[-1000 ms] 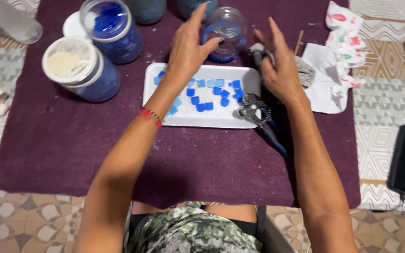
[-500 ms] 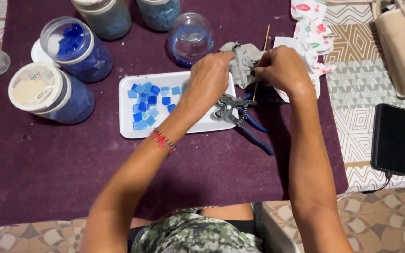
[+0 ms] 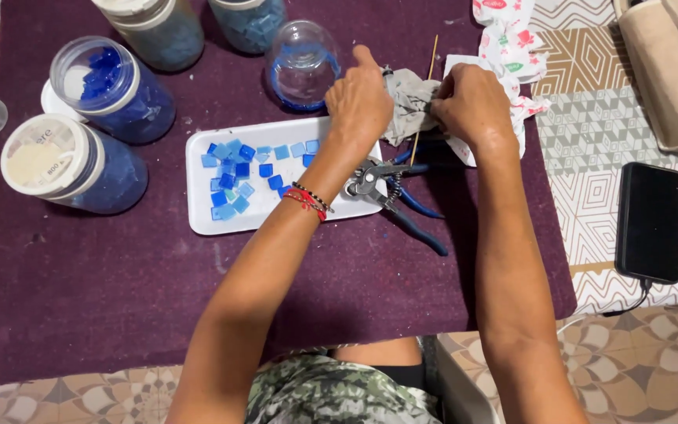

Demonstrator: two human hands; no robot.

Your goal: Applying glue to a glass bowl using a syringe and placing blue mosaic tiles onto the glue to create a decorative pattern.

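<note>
Covering most of the table is a big purple cloth (image 3: 103, 298), and all the small things sit on it. Near the left edge stand two large jars: one with a white lid (image 3: 68, 166) and one open jar full of dark blue pieces (image 3: 111, 90). Two more jars (image 3: 158, 27) stand along the far edge, cut off at the top of the view. A clear round glass bowl (image 3: 301, 64) sits upside down beside them.

In the middle lies a white tray (image 3: 198, 208). Little blue square tiles (image 3: 237, 177) lie in a loose heap on its left half. Its right half is mostly hidden under the left arm. Blue-handled nippers (image 3: 390, 192) lie at the tray's right end, and no hand touches them.

Off the cloth, by the right edge of the table, lies a black phone (image 3: 650, 221) with a cord. A tan bag (image 3: 672, 71) sits in the far right corner.

Both hands meet just past the tray, toward the far edge. The left hand (image 3: 359, 102) and the right hand (image 3: 472, 106) are both closed on a small grey rag (image 3: 410, 110), pinching it from each side. A thin wooden stick (image 3: 424, 98) crosses the rag. A printed paper napkin (image 3: 512, 39) lies under the right hand.

It looks like the tiles are waiting, loose and unplaced, while the hands are busy with the rag.
</note>
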